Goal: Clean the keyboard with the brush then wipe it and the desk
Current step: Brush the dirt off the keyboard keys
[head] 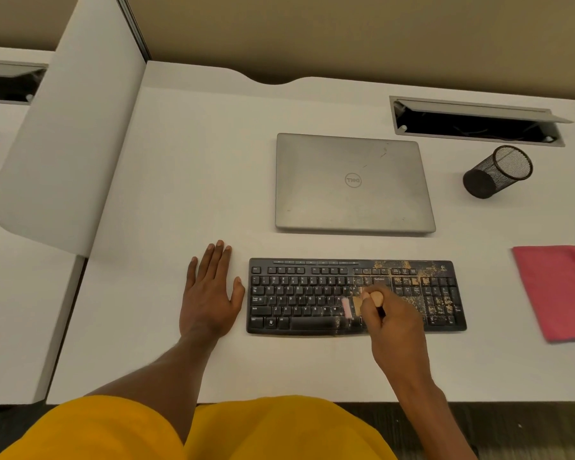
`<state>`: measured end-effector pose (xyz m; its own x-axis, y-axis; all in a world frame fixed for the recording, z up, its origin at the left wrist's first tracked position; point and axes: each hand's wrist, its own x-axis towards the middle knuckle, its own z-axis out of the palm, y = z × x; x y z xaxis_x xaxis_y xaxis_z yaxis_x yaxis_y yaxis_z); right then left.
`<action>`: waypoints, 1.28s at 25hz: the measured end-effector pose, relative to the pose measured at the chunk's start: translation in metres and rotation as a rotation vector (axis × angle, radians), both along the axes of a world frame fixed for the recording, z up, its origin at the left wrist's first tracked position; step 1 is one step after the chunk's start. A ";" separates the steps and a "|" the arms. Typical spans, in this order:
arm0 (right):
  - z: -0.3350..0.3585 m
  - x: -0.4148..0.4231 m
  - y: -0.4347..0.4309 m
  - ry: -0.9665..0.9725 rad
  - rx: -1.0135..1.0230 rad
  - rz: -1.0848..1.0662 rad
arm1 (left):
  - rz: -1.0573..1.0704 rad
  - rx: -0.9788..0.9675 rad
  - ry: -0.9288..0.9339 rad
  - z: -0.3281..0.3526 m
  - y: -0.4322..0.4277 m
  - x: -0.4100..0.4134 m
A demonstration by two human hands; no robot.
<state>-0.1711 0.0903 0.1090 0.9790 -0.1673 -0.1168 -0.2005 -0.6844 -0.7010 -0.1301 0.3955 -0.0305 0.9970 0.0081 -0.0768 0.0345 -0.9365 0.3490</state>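
A black keyboard lies on the white desk in front of me. Tan crumbs and dust cover its right half and number pad; the left half looks clean. My right hand grips a small wooden-handled brush, its pale pink bristles touching the keys near the middle right. The brush is blurred. My left hand lies flat on the desk just left of the keyboard, fingers straight. A pink cloth lies folded at the desk's right edge.
A shut grey laptop sits behind the keyboard. A black mesh pen cup stands at the back right, near an open cable hatch. A white divider panel rises on the left.
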 end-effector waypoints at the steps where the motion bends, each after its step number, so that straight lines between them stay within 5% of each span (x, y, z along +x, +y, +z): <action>1: 0.003 0.001 -0.001 -0.010 -0.031 0.025 | 0.000 -0.001 0.002 0.000 0.000 0.000; 10: 0.014 0.025 0.059 0.072 -0.226 0.462 | 0.006 0.006 0.011 0.001 0.000 0.000; 18: 0.033 0.023 0.027 0.233 -0.662 0.249 | 0.004 0.003 0.013 0.000 0.000 0.001; 24: 0.029 0.028 0.075 0.168 -0.418 0.450 | 0.008 -0.001 0.010 -0.001 0.000 0.001; 32: 0.032 0.034 0.046 0.263 -0.652 0.315 | 0.003 0.004 0.012 -0.002 0.000 0.000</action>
<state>-0.1371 0.1359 0.1415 0.9456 0.0004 -0.3254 -0.0315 -0.9952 -0.0930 -0.1298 0.3956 -0.0322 0.9960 0.0111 -0.0888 0.0412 -0.9377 0.3449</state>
